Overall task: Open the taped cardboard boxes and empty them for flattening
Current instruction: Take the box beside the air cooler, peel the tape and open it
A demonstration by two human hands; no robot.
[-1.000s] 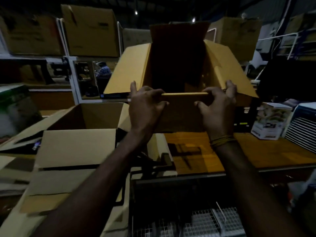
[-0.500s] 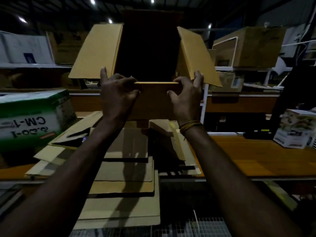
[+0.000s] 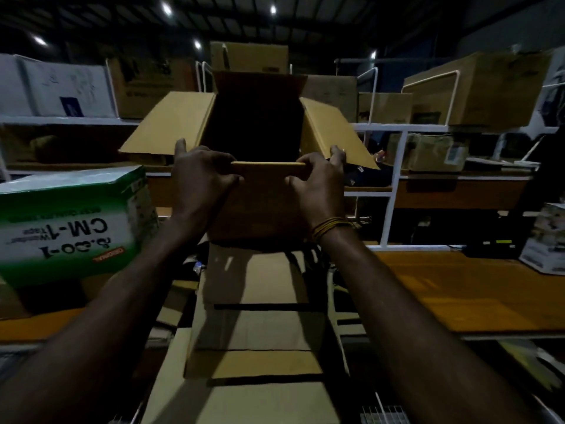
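Note:
An open brown cardboard box (image 3: pixel 260 209) hangs in the air in front of me, its mouth turned toward me and its inside dark. Its side flaps spread out left and right, and the far flap stands up. My left hand (image 3: pixel 200 182) grips the box's near edge at the left corner, fingers curled over it. My right hand (image 3: pixel 318 185) grips the same edge at the right corner. Below the box lies a pile of flattened cardboard (image 3: pixel 256 332).
A green and white carton marked CM-1 (image 3: pixel 70 221) stands at the left. A wooden worktop (image 3: pixel 458 289) runs to the right with a small printed box (image 3: pixel 547 243) on it. White shelves (image 3: pixel 394 179) with more cartons fill the background.
The view has swung left, from the worktop to over the flattened pile. Both hands keep their grip on the box's near edge and have carried it along.

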